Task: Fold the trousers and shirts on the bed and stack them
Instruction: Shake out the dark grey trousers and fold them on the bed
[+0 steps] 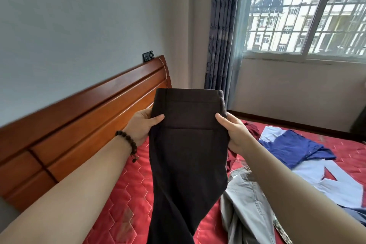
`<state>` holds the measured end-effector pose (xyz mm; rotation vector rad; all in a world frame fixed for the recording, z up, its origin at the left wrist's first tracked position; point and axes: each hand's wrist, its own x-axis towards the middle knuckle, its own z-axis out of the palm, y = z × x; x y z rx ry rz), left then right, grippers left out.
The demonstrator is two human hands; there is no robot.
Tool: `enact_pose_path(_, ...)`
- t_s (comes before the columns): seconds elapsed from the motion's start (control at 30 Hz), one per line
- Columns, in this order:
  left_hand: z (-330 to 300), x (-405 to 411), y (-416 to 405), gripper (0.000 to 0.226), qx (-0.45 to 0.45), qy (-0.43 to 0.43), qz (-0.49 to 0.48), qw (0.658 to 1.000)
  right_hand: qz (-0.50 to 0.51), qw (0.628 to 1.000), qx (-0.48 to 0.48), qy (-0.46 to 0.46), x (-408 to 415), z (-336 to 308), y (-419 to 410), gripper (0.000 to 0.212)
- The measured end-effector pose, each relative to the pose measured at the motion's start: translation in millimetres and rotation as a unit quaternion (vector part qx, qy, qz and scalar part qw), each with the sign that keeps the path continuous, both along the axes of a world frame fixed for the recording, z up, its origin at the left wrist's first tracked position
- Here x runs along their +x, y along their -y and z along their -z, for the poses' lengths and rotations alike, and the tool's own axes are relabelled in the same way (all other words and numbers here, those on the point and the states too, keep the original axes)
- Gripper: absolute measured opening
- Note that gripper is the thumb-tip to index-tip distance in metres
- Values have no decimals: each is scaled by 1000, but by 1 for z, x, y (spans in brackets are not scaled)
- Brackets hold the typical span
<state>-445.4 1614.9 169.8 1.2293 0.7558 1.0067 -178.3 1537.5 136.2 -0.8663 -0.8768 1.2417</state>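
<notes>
Nearest the camera, two bare forearms reach forward from the bottom corners. Between them the dark trousers (188, 154) hang in the air above the bed (126, 194), long axis running up and down, waistband at the top and the legs dropping out of the bottom edge, so their ends cannot be seen. The left hand (141, 127), with a bead bracelet (128, 144) at its wrist, pinches the left side just below the waistband, thumb on the near face and fingers hidden behind the cloth. The right hand (235, 134) grips the right side the same way. Below and to the right, grey trousers (245, 200) lie rumpled on the red quilted cover, partly hidden by the right forearm. Farther right lie a blue shirt (293, 148) and a pale blue garment (336, 184), and a dark red garment (251, 130) shows behind the right hand. Beyond stand the wooden headboard (83, 121), the curtain (221, 35) and the barred window (307, 10).
</notes>
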Motion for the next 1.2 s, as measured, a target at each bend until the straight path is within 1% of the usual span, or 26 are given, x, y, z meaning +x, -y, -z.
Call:
enact_pose_path(0.13, -7, -42, 16, 20, 39, 20, -11, 999, 55, 996, 30, 59, -45, -22, 16, 30)
enact_pose_path(0.23, -12, -83, 33, 15, 97, -4, -24, 995, 133, 983, 61, 107, -92, -34, 38, 24)
enact_pose_path(0.3, -12, -112, 46, 13, 117, -8, -37, 992, 188, 964, 76, 171, -127, -39, 56, 19)
enact_pose_path(0.4, -14, -152, 68, 12, 115, -6, -43, 992, 259, 922, 88, 273, -176, -42, 85, 13)
enact_pose_path(0.5, -31, -182, 91, 12, 117, 8, -18, 993, 309, 884, 101, 336, -211, -57, 112, 14)
enact_pose_path(0.57, -54, -196, 104, 11, 115, 39, 1, 993, 337, 872, 111, 337, -230, -84, 128, 14)
enact_pose_path(0.63, -80, -210, 112, 13, 116, 80, 25, 990, 357, 866, 134, 324, -245, -121, 143, 8)
enact_pose_path(0.73, -108, -222, 116, 14, 115, 131, 63, 983, 360, 866, 166, 304, -259, -162, 155, 8)
enact_pose_path(0.77, -111, -223, 117, 15, 111, 126, 68, 983, 357, 870, 162, 299, -261, -164, 154, 9)
enact_pose_path(0.87, -108, -220, 120, 23, 107, 57, 36, 992, 352, 870, 99, 332, -264, -149, 149, 15)
enact_pose_path(0.9, -105, -219, 117, 23, 112, 50, 30, 992, 355, 868, 88, 336, -262, -144, 147, 16)
enact_pose_path(1.0, -97, -216, 108, 16, 121, 54, 23, 991, 364, 872, 95, 312, -255, -135, 144, 10)
enact_pose_path(1.1, -72, -206, 99, 20, 112, 4, -6, 994, 354, 871, 58, 335, -248, -111, 137, 10)
enact_pose_path(1.2, -46, -190, 87, 17, 90, -15, 7, 996, 353, 869, 32, 345, -231, -85, 132, 16)
